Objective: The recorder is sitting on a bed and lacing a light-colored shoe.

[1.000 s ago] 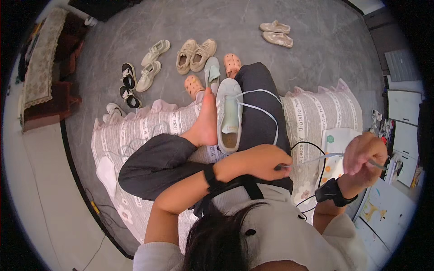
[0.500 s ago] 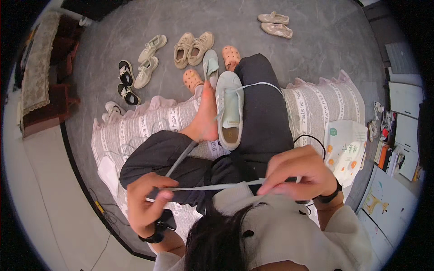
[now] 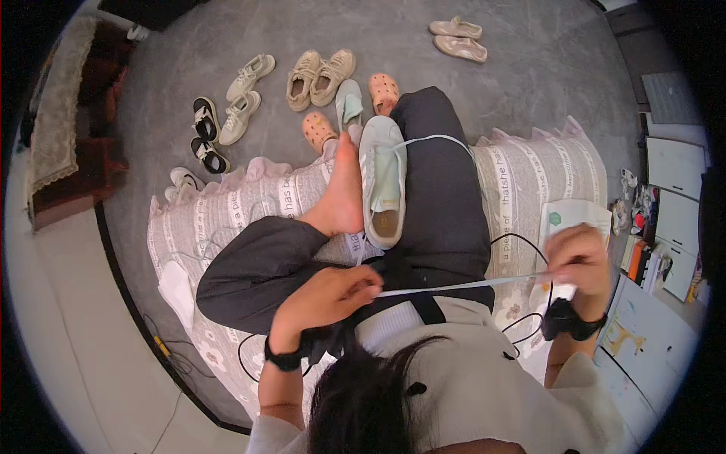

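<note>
In the head view, a person sits on a pale frilled blanket [image 3: 249, 204] spread over a grey floor [image 3: 544, 68], legs in dark trousers, one bare foot [image 3: 342, 198] resting beside a pale mint sneaker [image 3: 383, 181] that lies on the right leg, sole down and opening toward the body. A light shoelace [image 3: 461, 285] is stretched taut and nearly level between the two hands. The left hand [image 3: 329, 295] is closed, thumb and fingertips pinching the lace's left end just above the lap. The right hand [image 3: 578, 257] is also closed, pinching the other end out to the right, over a white booklet [image 3: 571, 216] lying on the blanket. Both wrists carry black bands. Another run of lace loops from the sneaker's toe end across the right knee.

A thin black cable [image 3: 522, 246] curves over the blanket near the right hand.

Beyond the blanket, shoes lie on the floor: a second mint sneaker [image 3: 349, 102] just past the first, a pair of orange clogs [image 3: 383, 91] around it, beige sneakers [image 3: 319, 76], cream sneakers [image 3: 243, 94], black-and-white sandals [image 3: 206, 132], and a pale pair [image 3: 457, 38] well apart at the top. A dark wooden stand [image 3: 68, 174] stands at the left; white drawers [image 3: 673, 197] line the right edge.
</note>
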`<state>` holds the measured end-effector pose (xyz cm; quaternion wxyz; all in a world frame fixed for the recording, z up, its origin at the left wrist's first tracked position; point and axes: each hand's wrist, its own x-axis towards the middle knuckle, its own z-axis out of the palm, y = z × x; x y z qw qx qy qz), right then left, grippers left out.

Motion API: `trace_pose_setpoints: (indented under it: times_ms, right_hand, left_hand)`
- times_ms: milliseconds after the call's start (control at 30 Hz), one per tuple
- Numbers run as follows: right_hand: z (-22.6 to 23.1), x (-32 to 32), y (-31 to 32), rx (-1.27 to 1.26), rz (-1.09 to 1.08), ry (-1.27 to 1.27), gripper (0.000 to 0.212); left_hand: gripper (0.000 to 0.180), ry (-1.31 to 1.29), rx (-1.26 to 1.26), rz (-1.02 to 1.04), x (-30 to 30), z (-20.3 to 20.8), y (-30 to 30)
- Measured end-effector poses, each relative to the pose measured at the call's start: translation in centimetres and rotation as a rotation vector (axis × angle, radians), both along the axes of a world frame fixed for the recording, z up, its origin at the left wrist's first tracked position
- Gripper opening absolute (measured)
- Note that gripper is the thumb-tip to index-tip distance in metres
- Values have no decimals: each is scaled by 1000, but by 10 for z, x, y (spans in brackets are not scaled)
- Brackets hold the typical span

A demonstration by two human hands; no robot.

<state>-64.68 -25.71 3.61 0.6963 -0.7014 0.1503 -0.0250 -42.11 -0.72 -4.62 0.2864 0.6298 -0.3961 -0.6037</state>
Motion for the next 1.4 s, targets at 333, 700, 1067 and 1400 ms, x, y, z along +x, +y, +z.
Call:
trace_pose_setpoints:
  times_ms: [333, 700, 1067, 1400]
  right_hand:
    - [45, -128, -34, 275, -448, -417, 21]
    - [-142, 110, 33, -434, -246, 195, 15]
    - [-229, 157, 39, -309, -425, 204, 18]
    - [-237, 163, 46, -547, -400, 118, 15]
  left_hand:
    - [27, -580, -289, 460, 38, -141, -94]
    - [31, -675, -89, 438, 34, -158, -116]
    - [18, -622, -240, 443, 47, -157, -106]
    - [20, -640, -241, 419, 47, -156, -107]
